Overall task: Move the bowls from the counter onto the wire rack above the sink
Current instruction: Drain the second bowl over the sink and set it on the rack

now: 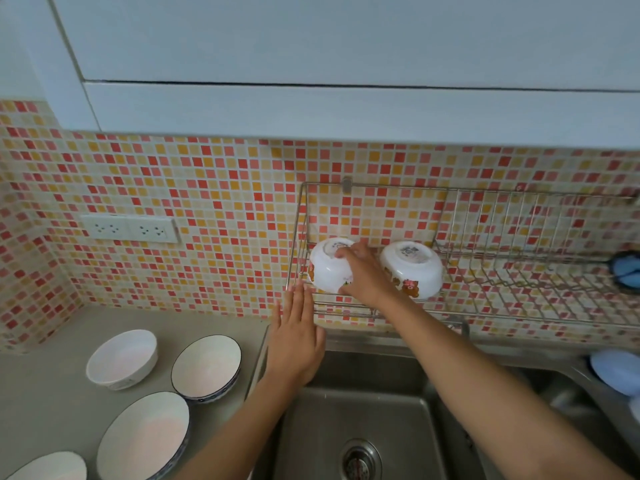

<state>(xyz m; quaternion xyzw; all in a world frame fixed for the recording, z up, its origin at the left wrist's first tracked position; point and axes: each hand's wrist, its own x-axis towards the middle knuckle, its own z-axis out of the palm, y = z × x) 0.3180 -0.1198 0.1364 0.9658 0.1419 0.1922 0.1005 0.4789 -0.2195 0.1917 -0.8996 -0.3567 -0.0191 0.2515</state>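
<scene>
The wire rack (485,308) hangs on the tiled wall above the sink (363,410). Two white bowls lie upside down on its left end. My right hand (360,271) grips the left bowl (327,268), thumb under its rim and fingers on its base. The second upturned bowl (412,271) sits just to the right, apart from my hand. My left hand (294,341) hovers flat and open below the rack's left corner, holding nothing. On the counter (45,386) stand several upright bowls: a plain white one (121,358), a blue-rimmed one (206,367), a larger blue-rimmed one (143,436) and one at the bottom edge (48,467).
A white cabinet (346,64) overhangs the rack. A double wall socket (130,229) is left of the rack. A blue item (628,271) hangs at the rack's right end, and a pale blue object (614,370) rests by the sink's right side.
</scene>
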